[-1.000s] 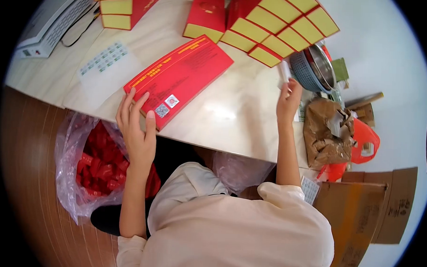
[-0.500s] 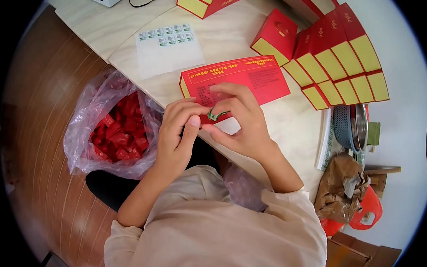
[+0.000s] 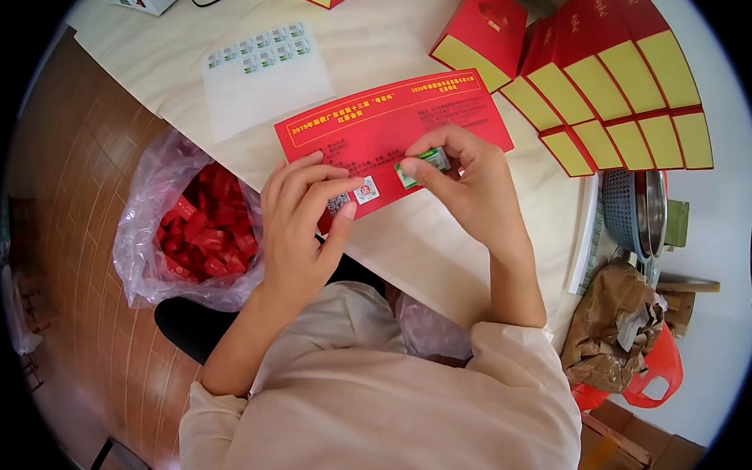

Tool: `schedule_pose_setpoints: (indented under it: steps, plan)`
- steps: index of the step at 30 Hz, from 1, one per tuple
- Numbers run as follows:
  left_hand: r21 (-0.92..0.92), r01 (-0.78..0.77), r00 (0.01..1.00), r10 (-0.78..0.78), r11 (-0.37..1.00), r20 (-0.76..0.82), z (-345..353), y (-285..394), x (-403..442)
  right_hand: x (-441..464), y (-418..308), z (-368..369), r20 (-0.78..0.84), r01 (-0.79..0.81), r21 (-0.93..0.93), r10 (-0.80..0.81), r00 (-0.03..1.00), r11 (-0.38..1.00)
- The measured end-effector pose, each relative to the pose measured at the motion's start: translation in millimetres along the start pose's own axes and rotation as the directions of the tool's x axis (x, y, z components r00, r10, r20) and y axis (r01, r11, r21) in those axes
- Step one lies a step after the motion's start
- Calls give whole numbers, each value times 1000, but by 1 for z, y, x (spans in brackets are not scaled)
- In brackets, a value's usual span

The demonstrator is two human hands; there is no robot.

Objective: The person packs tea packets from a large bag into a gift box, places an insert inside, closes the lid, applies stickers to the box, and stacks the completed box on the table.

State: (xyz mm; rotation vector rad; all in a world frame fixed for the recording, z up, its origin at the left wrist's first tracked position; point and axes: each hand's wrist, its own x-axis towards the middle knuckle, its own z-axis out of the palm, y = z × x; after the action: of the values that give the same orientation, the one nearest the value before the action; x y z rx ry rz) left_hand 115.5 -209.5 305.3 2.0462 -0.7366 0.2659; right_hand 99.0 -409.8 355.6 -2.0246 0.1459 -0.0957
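A red box [image 3: 379, 140] with yellow lettering lies at the table's edge, its printed side facing up. Between the thumb and fingers of my right hand [image 3: 481, 189] is a green and white sticker [image 3: 424, 167], held just over the box's lower middle. My left hand [image 3: 298, 224] rests at the box's lower left corner, its fingers apart. Beside those fingertips are two small square patches on the box: a QR code [image 3: 337, 203] and a white square mark [image 3: 367, 190]. Farther back lies a white sheet of stickers [image 3: 269, 99], with two rows at its top.
Red and yellow boxes [image 3: 613, 86] are stacked at the right; another red box [image 3: 482, 36] leans beside them. On the floor at left sits a plastic bag [image 3: 139, 260] of red packets [image 3: 210, 237]. A blue basket [image 3: 623, 215] and crumpled brown paper [image 3: 613, 326] stand at right.
The green sticker, earlier between both hands, is now in my right hand alone, flatter and over the box. My left hand has let go of it and opened out. The view has shifted.
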Motion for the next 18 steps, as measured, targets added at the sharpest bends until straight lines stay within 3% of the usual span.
schedule_pose_setpoints:
  steps: [6,12,14,18]
  plan:
    - [68,-24,1000,24,997,7,13,-5,-6,1,9,13,96,-43,-28,46,994,999]
    - [63,-13,1000,12,998,13,13,-5,-5,0,8,18,46,-64,-74,68,997,995]
    - [61,-11,1000,11,998,14,13,-6,-4,-1,8,20,5,16,-128,-15,1000,992]
    - [60,-13,1000,12,998,10,12,-7,-4,0,9,21,9,13,-129,-12,1000,992]
